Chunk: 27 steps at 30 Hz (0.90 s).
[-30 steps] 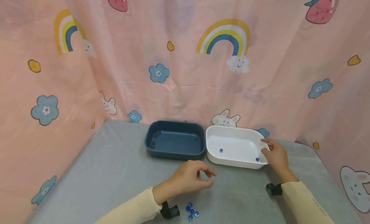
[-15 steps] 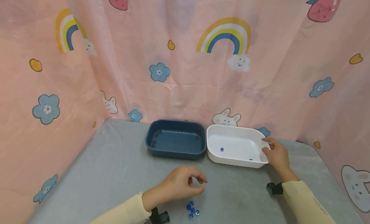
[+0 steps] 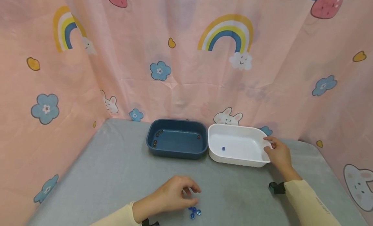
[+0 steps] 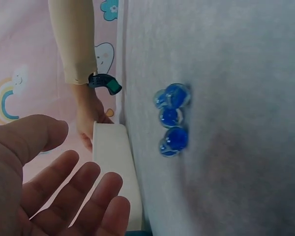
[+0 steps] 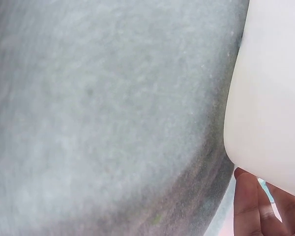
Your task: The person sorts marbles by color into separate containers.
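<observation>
Several blue glass marbles (image 3: pixel 192 216) lie in a cluster on the grey cloth; in the left wrist view the marbles (image 4: pixel 177 138) sit bunched together. My left hand (image 3: pixel 177 195) hovers right over them, fingers loosely bent and thumb apart, holding nothing. It partly covers the cluster in the head view. At the right end of a white plastic bin (image 3: pixel 233 161), my right hand (image 3: pixel 280 156) grips the rim, and its fingers (image 5: pixel 247 204) press against the outer wall in the right wrist view. One blue marble (image 3: pixel 223 149) shows inside this bin.
Left of the white bin, close beside it, stands a dark blue bin (image 3: pixel 175 153) holding several small brown marbles (image 3: pixel 154 142). A pink patterned curtain (image 3: pixel 180 99) hangs behind and along both sides of the grey cloth-covered table (image 3: pixel 116 167).
My left hand has moved left and down, from in front of the bins to the marbles. A second blue marble in the white bin rolled left and dropped from view behind its front wall.
</observation>
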Tool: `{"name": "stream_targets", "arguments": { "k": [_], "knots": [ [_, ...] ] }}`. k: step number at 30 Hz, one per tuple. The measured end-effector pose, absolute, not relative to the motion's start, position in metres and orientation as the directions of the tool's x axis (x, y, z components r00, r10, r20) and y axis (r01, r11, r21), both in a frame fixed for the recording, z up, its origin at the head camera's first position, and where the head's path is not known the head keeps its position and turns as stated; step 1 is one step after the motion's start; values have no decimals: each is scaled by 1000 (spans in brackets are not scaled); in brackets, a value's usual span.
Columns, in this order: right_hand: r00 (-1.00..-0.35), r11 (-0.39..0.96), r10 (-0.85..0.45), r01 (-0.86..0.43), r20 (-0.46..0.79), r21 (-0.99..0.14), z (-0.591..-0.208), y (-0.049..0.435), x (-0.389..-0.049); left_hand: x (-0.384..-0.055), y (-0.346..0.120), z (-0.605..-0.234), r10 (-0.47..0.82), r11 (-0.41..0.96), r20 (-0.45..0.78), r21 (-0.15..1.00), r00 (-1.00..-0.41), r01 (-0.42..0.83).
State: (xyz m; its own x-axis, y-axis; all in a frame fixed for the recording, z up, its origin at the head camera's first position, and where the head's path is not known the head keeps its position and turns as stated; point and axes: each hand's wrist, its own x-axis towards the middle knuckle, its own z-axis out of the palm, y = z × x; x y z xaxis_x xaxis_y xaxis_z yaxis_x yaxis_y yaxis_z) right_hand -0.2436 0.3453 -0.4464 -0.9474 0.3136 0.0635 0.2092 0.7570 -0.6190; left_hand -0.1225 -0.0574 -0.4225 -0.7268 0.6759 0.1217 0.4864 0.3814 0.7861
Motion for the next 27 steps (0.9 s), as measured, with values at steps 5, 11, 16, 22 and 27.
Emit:
{"name": "stream_targets", "arguments": {
  "k": [5, 11, 16, 22, 27],
  "knots": [
    [-950, 760, 303, 191, 78, -621, -445, 344, -243, -117, -67, -428, 674, 394, 122, 775, -729, 494],
    [-952, 763, 294, 182, 82, -620, -443, 344, -242, -111, -75, -435, 670, 432, 84, 763, -737, 481],
    [-953, 759, 297, 193, 67, -621, -441, 344, -241, -108, -75, -438, 657, 463, 55, 758, -752, 460],
    [-952, 758, 300, 201, 58, -620, -441, 343, -241, -107, -73, -442, 626, 480, 17, 779, -779, 403],
    [-952, 767, 296, 190, 75, -613, -443, 344, -242, -107, -71, -446, 599, 486, -14, 801, -800, 349]
  ]
}}
